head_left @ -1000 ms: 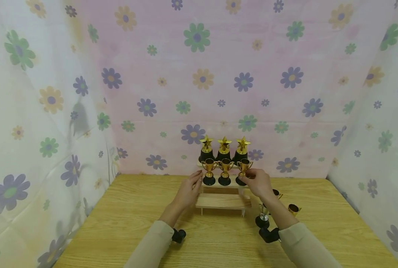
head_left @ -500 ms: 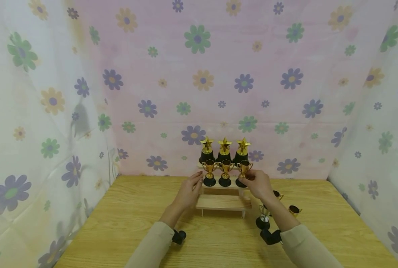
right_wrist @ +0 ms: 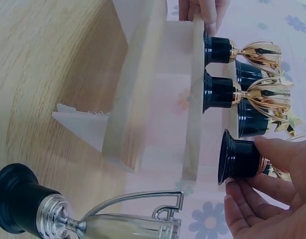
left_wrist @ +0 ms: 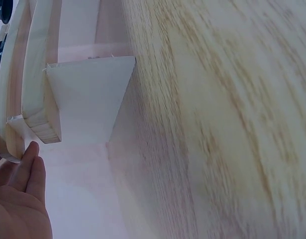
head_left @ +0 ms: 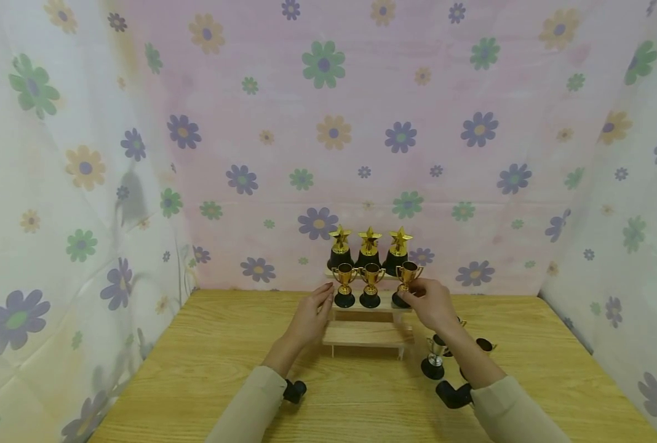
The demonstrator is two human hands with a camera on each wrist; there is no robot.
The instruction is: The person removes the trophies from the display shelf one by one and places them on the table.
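Observation:
My right hand (head_left: 432, 303) pinches a gold cup trophy (right_wrist: 241, 158) by its black base and stem. The cup tilts slightly, and in the right wrist view its base is apart from the middle shelf (right_wrist: 194, 124). Two other gold cups (head_left: 344, 284) stand upright to its left on that shelf. My left hand (head_left: 310, 314) holds the left end of the wooden tiered stand (head_left: 367, 333), its fingers (left_wrist: 37, 179) at the middle shelf's edge. Three gold star trophies (head_left: 370, 249) stand on the top tier behind.
A silver cup trophy (head_left: 434, 357) stands on the wooden table (head_left: 223, 357) right of the stand. Other cups (head_left: 485, 346) are partly hidden behind my right forearm. Flowered cloth (head_left: 334, 129) closes in the back and both sides.
My right hand has shifted slightly to the right with the gold cup, which has gone from upright to tilted. The left hand stays at the stand's left end.

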